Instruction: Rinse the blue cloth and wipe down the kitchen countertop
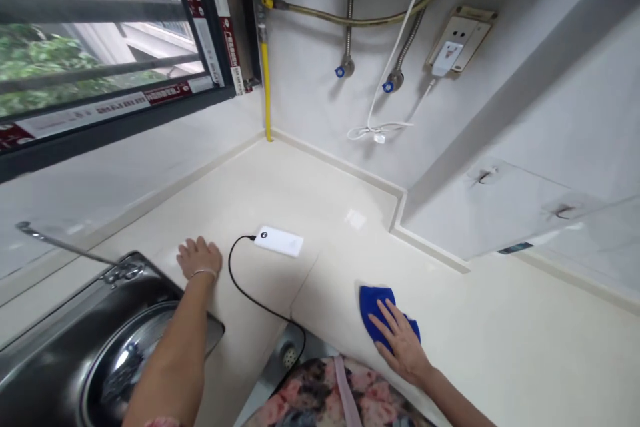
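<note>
My right hand (400, 340) lies flat with fingers spread on a blue cloth (376, 303) on the cream countertop (350, 213), near the front edge. My left hand (199, 257) rests palm down on the counter beside the steel stove (75, 347), fingers stretched out, a thin bracelet at the wrist. Between the hands lies a white power bank (279, 241) with a black cable (245, 293) looping off the counter's front edge.
A lidded steel pot (130, 360) sits on the stove at lower left. A window is at upper left. On the back wall hang a yellow gas pipe (266, 87), hoses, a white cord (390, 73) and a socket (457, 40).
</note>
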